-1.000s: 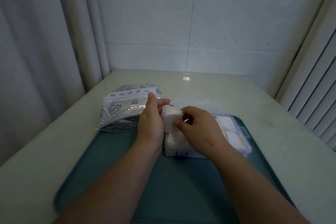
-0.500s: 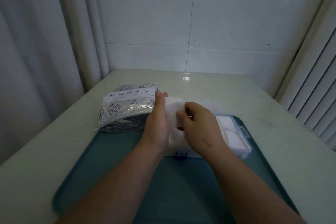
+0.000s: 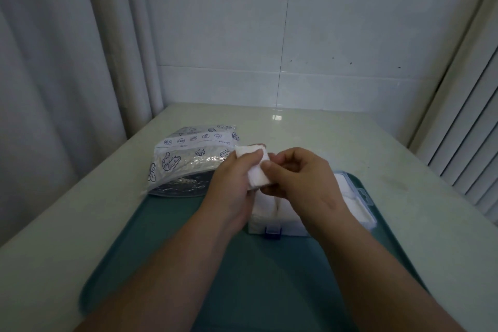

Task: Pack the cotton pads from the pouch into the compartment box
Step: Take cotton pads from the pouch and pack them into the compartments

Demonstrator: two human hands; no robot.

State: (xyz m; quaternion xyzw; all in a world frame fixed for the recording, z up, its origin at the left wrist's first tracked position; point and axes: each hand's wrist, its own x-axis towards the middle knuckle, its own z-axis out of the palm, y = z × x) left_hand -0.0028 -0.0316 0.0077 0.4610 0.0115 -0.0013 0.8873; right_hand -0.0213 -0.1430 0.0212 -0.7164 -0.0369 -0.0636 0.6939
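A small stack of white cotton pads (image 3: 256,170) is held above the compartment box, pinched between both hands. My left hand (image 3: 231,186) grips its left side with the thumb on top. My right hand (image 3: 301,178) holds its right edge with thumb and fingers. The clear compartment box (image 3: 280,224) with a blue latch sits on the tray under my hands; white pads fill its compartments, partly hidden by my right hand. The printed plastic pouch (image 3: 188,162) lies to the left, at the tray's far left corner.
A teal tray (image 3: 242,277) lies on the pale table (image 3: 417,210). A tiled wall stands behind, a curtain hangs at the left and slatted blinds at the right.
Both hands have kept hold of the pad stack above the box and turned it slightly; my left thumb now lies on top of it.
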